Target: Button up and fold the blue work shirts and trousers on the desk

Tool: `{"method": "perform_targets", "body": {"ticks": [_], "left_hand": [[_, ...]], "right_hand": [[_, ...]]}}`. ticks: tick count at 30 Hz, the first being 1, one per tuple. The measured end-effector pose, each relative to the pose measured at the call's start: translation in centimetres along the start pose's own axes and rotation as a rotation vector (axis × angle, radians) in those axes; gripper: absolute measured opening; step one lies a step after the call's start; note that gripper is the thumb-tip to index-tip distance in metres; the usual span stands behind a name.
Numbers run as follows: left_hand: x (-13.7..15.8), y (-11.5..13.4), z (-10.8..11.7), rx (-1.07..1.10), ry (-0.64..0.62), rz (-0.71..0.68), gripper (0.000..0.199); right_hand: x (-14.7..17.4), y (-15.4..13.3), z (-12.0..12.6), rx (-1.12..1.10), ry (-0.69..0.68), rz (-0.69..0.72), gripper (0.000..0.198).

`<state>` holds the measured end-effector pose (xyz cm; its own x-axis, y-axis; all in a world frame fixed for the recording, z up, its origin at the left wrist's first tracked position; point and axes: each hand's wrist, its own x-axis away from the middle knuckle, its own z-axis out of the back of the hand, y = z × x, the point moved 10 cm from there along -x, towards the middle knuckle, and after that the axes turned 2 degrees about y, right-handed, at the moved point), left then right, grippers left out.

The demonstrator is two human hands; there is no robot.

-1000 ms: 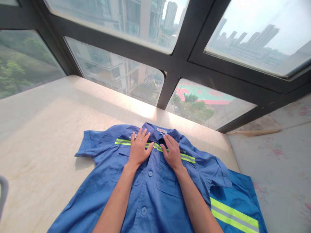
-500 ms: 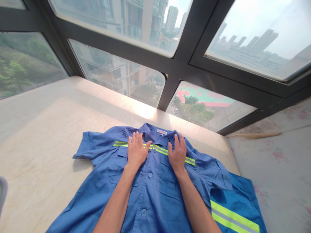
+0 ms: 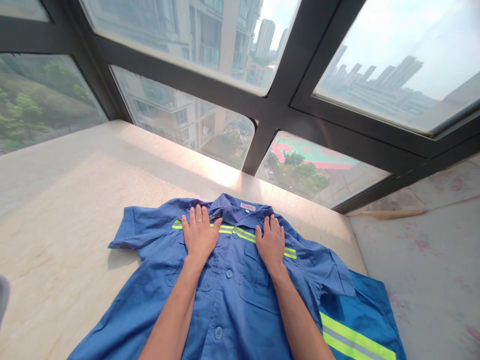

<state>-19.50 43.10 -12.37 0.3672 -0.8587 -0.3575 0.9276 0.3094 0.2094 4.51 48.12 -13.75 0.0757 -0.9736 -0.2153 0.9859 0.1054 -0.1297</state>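
Observation:
A blue short-sleeved work shirt [image 3: 228,300] lies spread out front side up, its collar toward the window. A yellow-green and grey reflective stripe crosses its chest, and buttons run down the middle. My left hand [image 3: 199,232] rests flat on the chest left of the collar, fingers spread, with a ring on one finger. On the other side of the button line, my right hand [image 3: 271,240] lies flat over the stripe, fingers extended. Neither hand grips the cloth. Parts of the stripe and chest pockets are hidden under the hands and forearms.
Beneath the shirt is a pale stone-like sill [image 3: 75,200]. Another blue garment [image 3: 369,305] with wide reflective bands lies partly under the right sleeve. Dark window frames [image 3: 210,97] border the far side. A floral-patterned wall [image 3: 420,280] stands at the right.
My left hand has slid a little left across the chest, away from the collar. The right hand has come slightly down from the collar edge. The whole view has shifted slightly.

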Motion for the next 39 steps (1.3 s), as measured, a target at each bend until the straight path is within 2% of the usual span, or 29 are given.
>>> {"method": "perform_targets", "body": {"ticks": [6, 13, 17, 20, 23, 25, 28, 31, 35, 39], "left_hand": [[0.0, 0.2, 0.6, 0.030, 0.065, 0.019, 0.069], [-0.3, 0.1, 0.0, 0.009, 0.012, 0.020, 0.066], [0.0, 0.2, -0.4, -0.012, -0.067, -0.006, 0.067], [-0.2, 0.2, 0.2, -0.008, -0.148, -0.029, 0.064], [-1.8, -0.4, 1.0, 0.011, -0.294, -0.010, 0.059], [-3.9, -0.2, 1.8, 0.022, -0.357, -0.003, 0.055], [-7.7, 2.5, 3.5, 0.050, -0.334, -0.097, 0.047], [-10.0, 7.7, 3.7, 0.095, -0.327, -0.278, 0.043], [-10.0, 14.3, 0.7, 0.117, -0.432, -0.503, 0.038], [-9.4, 17.7, -3.4, 0.126, -0.563, -0.633, 0.036]], "right_hand": [[-0.2, -0.2, 0.1, 0.019, 0.003, -0.021, 0.060], [-0.3, -0.2, 0.2, -0.014, -0.010, -0.029, 0.059], [-0.3, -0.2, 0.2, -0.041, -0.019, -0.037, 0.058], [-0.3, 0.0, 0.2, -0.077, -0.051, -0.019, 0.058], [-0.8, 0.4, 0.4, -0.158, -0.124, 0.017, 0.057], [-1.7, 1.1, 1.2, -0.203, -0.146, 0.032, 0.056], [-3.7, 2.4, 3.1, -0.208, -0.115, 0.032, 0.055], [-5.7, 3.8, 4.0, -0.188, -0.110, 0.004, 0.058], [-7.5, 5.5, 2.8, -0.165, -0.217, -0.031, 0.055], [-8.5, 6.8, 1.6, -0.156, -0.314, -0.046, 0.039]]}}
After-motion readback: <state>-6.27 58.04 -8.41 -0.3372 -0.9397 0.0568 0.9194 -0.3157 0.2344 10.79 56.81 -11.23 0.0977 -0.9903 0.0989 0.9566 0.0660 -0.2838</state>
